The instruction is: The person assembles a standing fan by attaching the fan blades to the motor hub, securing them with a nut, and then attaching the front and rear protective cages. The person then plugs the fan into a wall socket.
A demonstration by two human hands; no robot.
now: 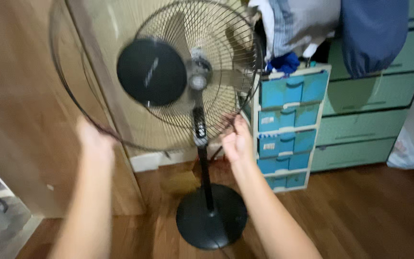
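A black pedestal fan (198, 81) stands on a round black base (212, 216) on the wooden floor. Its wire front grille (73, 103), with a black centre disc (152, 72), sits shifted to the left of the fan's hub and pale blades. My left hand (94, 141) grips the grille's lower left rim. My right hand (235, 139) holds the rim at the lower right, beside the fan's pole (205, 177). The picture is blurred by motion.
A small blue plastic drawer unit (288, 120) stands right behind my right hand, with a green chest of drawers (370, 91) beyond it. Clothes (303, 24) and a dark blue cloth (372, 33) hang above. A wooden panel (15, 96) is at the left.
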